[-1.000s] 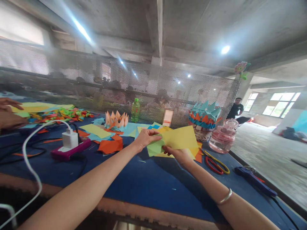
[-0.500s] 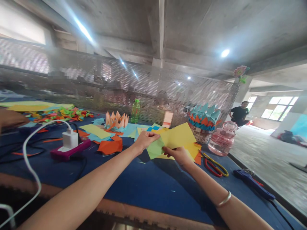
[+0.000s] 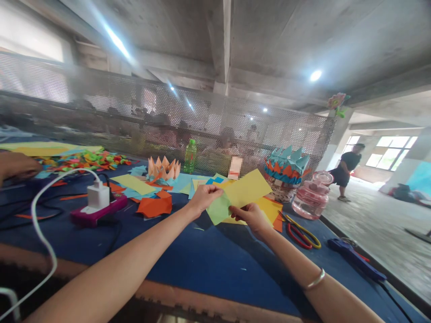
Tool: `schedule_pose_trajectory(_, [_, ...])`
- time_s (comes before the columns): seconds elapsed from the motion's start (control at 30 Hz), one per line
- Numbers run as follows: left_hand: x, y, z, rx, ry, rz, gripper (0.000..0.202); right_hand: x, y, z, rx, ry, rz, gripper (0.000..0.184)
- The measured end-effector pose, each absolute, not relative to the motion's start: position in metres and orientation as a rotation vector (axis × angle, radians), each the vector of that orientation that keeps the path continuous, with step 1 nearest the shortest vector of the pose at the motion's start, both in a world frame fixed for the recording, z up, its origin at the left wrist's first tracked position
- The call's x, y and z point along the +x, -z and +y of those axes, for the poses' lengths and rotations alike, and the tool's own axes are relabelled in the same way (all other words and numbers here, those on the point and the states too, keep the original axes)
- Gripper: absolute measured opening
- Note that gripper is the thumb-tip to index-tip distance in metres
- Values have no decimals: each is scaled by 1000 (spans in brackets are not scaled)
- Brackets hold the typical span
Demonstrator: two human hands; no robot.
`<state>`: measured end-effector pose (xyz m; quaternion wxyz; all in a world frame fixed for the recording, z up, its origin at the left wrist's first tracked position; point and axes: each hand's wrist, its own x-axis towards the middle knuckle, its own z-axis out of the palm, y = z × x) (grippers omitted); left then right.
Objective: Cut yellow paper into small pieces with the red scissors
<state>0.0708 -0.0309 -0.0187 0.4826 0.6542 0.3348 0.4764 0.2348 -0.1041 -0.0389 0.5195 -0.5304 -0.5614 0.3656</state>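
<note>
My left hand [image 3: 207,199] pinches the upper left edge of a sheet of light green paper [image 3: 218,208]. My right hand [image 3: 249,218] grips its right side between thumb and fingers. A yellow sheet of paper [image 3: 251,187] rises from the same grip towards the upper right; whether the two sheets are joined I cannot tell. Beneath them lie more yellow and orange sheets [image 3: 267,210] on the blue tabletop [image 3: 202,264]. Right of my right hand are scissors [image 3: 305,233] with red and yellow handles.
Left stand a peach folded-paper crown [image 3: 164,170], orange paper [image 3: 155,205] and a purple power strip [image 3: 99,211] with a white charger. On the right are a paper-trimmed basket [image 3: 286,172], a pink bottle [image 3: 311,197] and a blue glue gun [image 3: 357,259]. Another person's hand [image 3: 18,166] is far left.
The yellow sheet now shows as a narrower, lower strip, its upper right corner shifted slightly left. Both my hands stay nearly in place. The person in the background has moved right and stands upright.
</note>
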Motion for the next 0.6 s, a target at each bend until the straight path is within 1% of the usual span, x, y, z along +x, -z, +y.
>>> schedule_pose_trajectory(0.37, [69, 14, -34, 1601, -1182, 860, 12, 237, 45, -99, -1293, -899, -1353, 34])
schedule_pose_trajectory(0.6, [69, 17, -30, 1681, -1262, 834, 13, 237, 45, -98, -1282, -919, -1322, 34])
